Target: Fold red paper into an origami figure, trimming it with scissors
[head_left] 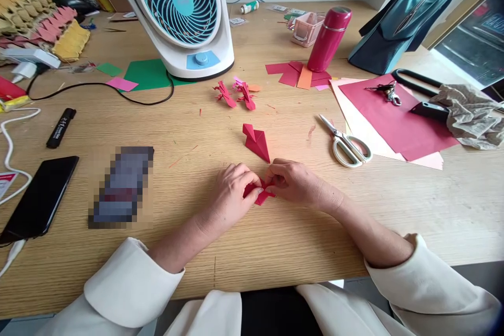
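Between my two hands is a small piece of folded red paper (263, 198), partly hidden by my fingers. My left hand (236, 191) pinches its left side with thumb and fingertips. On the other side, my right hand (291, 181) grips the paper in a pinch, its fingertips close to the left thumb. Just beyond the hands a second folded red paper (258, 143) lies on the table, its pointed end toward me. Farther off sit two finished-looking red origami figures (225, 95), side by side.
White-handled scissors (350, 149) lie to the right, near red paper sheets (397, 121) with keys on top. A fan (200, 60), a magenta flask (328, 39) and a teal bag (394, 37) stand at the back. Leftward are a black marker (61, 127) and a phone (39, 199).
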### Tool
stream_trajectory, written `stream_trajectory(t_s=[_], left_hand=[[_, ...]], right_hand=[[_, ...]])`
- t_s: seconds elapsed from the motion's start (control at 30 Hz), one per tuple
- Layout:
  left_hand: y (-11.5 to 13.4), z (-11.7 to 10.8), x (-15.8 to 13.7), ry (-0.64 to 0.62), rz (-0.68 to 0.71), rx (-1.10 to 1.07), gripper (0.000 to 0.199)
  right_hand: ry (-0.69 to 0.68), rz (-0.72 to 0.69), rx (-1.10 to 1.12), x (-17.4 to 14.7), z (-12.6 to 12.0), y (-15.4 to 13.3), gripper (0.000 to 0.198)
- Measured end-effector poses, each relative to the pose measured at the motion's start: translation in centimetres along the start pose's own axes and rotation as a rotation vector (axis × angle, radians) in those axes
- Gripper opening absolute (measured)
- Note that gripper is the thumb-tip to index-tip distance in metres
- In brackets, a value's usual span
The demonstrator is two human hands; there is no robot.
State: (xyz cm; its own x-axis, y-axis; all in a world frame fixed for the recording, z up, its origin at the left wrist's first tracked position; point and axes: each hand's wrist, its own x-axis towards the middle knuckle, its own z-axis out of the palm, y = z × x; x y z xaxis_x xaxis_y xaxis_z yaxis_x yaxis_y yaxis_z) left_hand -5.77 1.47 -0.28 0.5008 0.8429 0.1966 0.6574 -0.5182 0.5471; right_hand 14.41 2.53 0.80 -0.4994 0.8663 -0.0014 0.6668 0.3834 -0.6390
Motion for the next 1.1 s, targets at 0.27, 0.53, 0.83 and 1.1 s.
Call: stream_trajectory(t_s=[0.27, 0.53, 0.83, 1.1], left_hand=[[-0.2, -0.6, 0.2, -0.068, 0.066, 0.035, 0.01], [-0.6, -0.6, -0.4, -0.102, 0.24, 0.06, 0.012], [-0.4, -1.4, -1.2, -0.085, 0.345, 0.16, 0.024], [-0.9, -1.4, -1.8, -0.027, 0.467, 0.192, 0.022]], right_hand=[[0.021, -0.082, -0.034, -0.3, 0.0, -0.3, 0.012], [0.153, -0.201, -0.084, -2.2, 0.9, -0.4, 0.011], [0.179, -0.312, -0.313, -4.0, 1.1, 0.3, 0.022], [0.191, -0.336, -0.28, -4.9, 0.8, 0.9, 0.021]])
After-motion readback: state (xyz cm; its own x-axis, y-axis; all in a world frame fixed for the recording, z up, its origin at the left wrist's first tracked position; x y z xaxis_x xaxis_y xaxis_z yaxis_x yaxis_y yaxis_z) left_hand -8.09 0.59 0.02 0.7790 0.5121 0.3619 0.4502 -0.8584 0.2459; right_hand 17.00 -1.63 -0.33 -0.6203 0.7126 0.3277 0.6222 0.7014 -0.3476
